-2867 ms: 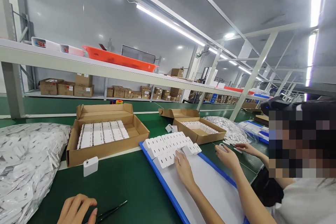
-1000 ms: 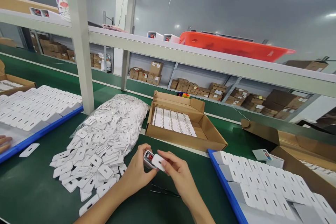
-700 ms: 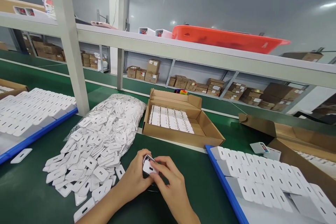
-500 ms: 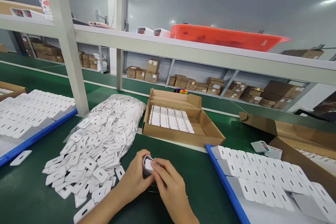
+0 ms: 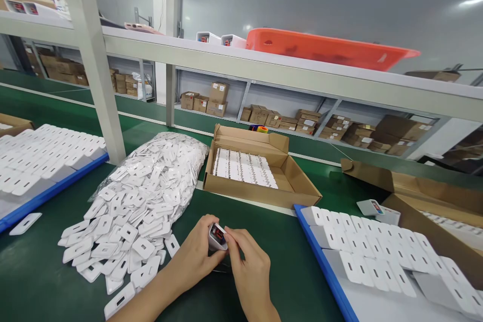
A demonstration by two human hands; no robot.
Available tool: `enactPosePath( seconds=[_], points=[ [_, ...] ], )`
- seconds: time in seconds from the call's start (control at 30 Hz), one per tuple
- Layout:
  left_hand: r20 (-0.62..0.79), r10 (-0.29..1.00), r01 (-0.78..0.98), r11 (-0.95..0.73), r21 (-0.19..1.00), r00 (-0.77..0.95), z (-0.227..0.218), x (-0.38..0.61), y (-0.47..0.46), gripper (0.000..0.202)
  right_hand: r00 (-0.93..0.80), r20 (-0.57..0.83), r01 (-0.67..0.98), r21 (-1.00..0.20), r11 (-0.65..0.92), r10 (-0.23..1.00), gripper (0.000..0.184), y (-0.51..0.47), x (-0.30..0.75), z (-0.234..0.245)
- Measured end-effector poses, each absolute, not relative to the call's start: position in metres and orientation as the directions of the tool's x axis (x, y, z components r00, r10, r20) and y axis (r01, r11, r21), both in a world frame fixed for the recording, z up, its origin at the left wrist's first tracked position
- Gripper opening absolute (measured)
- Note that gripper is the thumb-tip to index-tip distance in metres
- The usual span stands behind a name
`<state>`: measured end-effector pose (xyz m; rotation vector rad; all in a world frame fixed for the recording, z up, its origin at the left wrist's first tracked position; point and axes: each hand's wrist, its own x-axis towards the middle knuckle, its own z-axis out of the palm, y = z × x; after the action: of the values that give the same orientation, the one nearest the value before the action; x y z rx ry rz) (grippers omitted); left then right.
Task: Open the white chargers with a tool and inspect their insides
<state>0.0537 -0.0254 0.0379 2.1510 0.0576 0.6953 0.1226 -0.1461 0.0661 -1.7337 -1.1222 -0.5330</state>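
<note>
My left hand (image 5: 198, 247) is wrapped around a white plastic housing (image 5: 213, 242). Its open end faces up toward me, and red and dark parts show inside. At the right rim of that opening, my right hand (image 5: 247, 256) pinches a thin white end cap (image 5: 221, 229), seen nearly edge-on and mostly hidden by the fingers. Left of my hands spreads a heap of flat white end caps (image 5: 143, 248) with slots, spilling from a clear plastic bag (image 5: 169, 156). Under my hands, something dark on the table is mostly covered.
Blue-edged trays with rows of white housings stand at right (image 5: 324, 271) and left (image 5: 56, 191). Behind my hands is an open cardboard box (image 5: 260, 198) with white parts; another box (image 5: 415, 211) sits far right. A shelf (image 5: 279, 65) crosses above, bearing a red basin (image 5: 324, 50).
The white cap over the housing's opening has turned or shifted to the right rim with my right fingers, exposing the red parts inside. My left hand keeps its hold.
</note>
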Motion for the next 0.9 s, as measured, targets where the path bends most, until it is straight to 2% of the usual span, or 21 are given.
enactPosePath(
  seconds=[0.33,0.57,0.77,0.83,0.9],
  points=[
    [0.477,0.24,-0.198,-0.689,0.697,0.845,0.0335,0.0518,-0.0237,0.041,0.525,0.707,0.83,-0.548,-0.103,0.474,0.018,-0.1459,0.1233,0.0643],
    [0.407,0.23,-0.164,-0.663,0.73,0.884,0.0368,0.0484,-0.0246,0.04,0.426,0.662,0.882,-0.456,-0.12,0.616,0.02,-0.1483,0.1268,0.0629],
    [0.352,0.251,-0.15,-0.582,0.799,0.902,0.0404,0.053,-0.0248,0.015,0.396,0.631,0.918,-0.268,-0.291,0.667,0.028,-0.1474,0.1215,0.0582],
    [0.336,0.285,-0.126,-0.564,0.816,0.898,0.0387,0.0552,-0.024,0.017,0.428,0.592,0.903,-0.271,-0.332,0.683,0.025,-0.1462,0.1188,0.0575],
    [0.321,0.332,-0.104,-0.534,0.839,0.887,0.037,0.0565,-0.0235,0.022,0.469,0.556,0.882,-0.329,-0.336,0.687,0.017,-0.1452,0.1172,0.0571]
  ],
)
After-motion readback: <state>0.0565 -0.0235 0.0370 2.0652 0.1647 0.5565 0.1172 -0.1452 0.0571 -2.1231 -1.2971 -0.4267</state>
